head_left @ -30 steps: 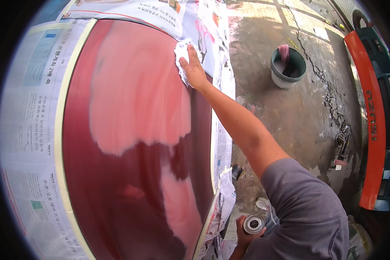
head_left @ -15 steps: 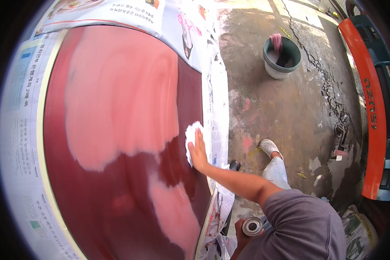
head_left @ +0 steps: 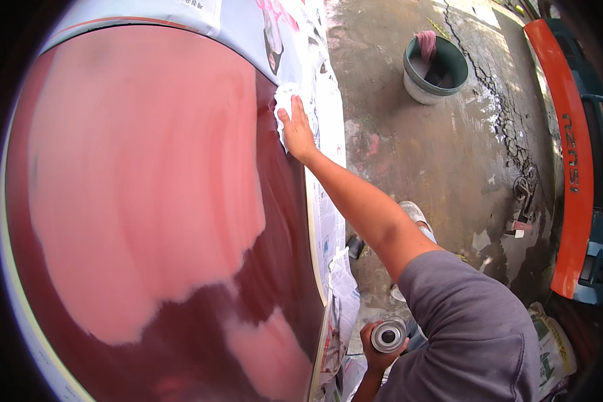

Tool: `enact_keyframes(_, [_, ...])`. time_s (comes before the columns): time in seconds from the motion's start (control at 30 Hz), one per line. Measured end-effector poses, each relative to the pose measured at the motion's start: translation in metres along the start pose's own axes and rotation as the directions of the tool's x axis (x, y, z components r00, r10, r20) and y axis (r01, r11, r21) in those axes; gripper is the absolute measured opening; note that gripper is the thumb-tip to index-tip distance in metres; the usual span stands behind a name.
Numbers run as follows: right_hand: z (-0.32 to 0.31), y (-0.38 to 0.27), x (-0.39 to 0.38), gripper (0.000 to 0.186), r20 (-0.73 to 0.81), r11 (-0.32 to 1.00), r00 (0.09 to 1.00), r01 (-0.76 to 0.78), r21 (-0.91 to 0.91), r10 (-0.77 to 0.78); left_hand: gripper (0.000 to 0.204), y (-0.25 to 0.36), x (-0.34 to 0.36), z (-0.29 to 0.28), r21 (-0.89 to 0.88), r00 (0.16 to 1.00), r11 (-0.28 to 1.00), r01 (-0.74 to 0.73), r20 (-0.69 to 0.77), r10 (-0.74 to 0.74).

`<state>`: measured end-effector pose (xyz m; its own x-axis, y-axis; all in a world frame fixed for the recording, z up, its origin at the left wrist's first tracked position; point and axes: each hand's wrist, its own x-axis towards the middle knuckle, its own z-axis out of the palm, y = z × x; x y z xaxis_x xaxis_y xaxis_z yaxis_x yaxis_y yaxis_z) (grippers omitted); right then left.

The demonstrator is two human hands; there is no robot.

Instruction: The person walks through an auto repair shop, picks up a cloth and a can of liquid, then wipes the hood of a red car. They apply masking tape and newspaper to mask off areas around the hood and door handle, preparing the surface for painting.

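Cloth (head_left: pixel 285 99), white and crumpled, lies against a glossy dark-red panel (head_left: pixel 147 167) with pale pink areas, at its right edge near the upper right corner. The person's right hand (head_left: pixel 299 136) rests on top, fingers nearly straight and slightly apart, thumb out to the left; from where I stand, I cannot tell whether they pinch any of it. The folds suggest something light, soft and hard to damage, best held by spreading the palm over its middle. The panel looks smooth and probably slippery, with newspaper (head_left: pixel 329 224) along that edge. Lower down, beside the panel's lower right corner, the left hand (head_left: pixel 376 357) has its fingers curled around a metal can (head_left: pixel 388 335). It looks stiff and possibly slick, so its side wall seems the surest hold; its weight is impossible to judge.
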<state>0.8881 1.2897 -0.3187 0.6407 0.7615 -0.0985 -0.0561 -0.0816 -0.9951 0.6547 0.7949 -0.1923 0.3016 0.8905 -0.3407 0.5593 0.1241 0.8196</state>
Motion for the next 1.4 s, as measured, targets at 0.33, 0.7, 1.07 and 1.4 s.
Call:
enact_keyframes(0.33, [-0.019,0.017,-0.43,0.089,0.409,0.972,0.882,-0.227,-0.062,0.232,0.101,-0.068,-0.102,-0.007,0.171,0.984,0.971,-0.166,0.098,0.151])
enact_keyframes(0.7, [0.009,0.015,-0.047,0.083,0.016,0.994,0.995,-0.102,-0.029,0.102,0.111,-0.065,-0.075,0.015,0.078,0.956,0.98,-0.185,-0.219,0.198])
enact_keyframes(1.07, [0.003,-0.074,-0.28,0.091,0.171,0.967,0.958,0.208,0.146,-0.232,0.091,-0.026,-0.062,0.014,-0.056,0.922,0.957,-0.283,-0.291,0.256])
enact_keyframes(1.4, [0.013,0.009,-0.281,0.084,0.198,0.973,0.954,0.213,0.086,-0.226,0.092,-0.064,-0.161,-0.033,0.065,0.971,0.99,-0.124,-0.198,0.134])
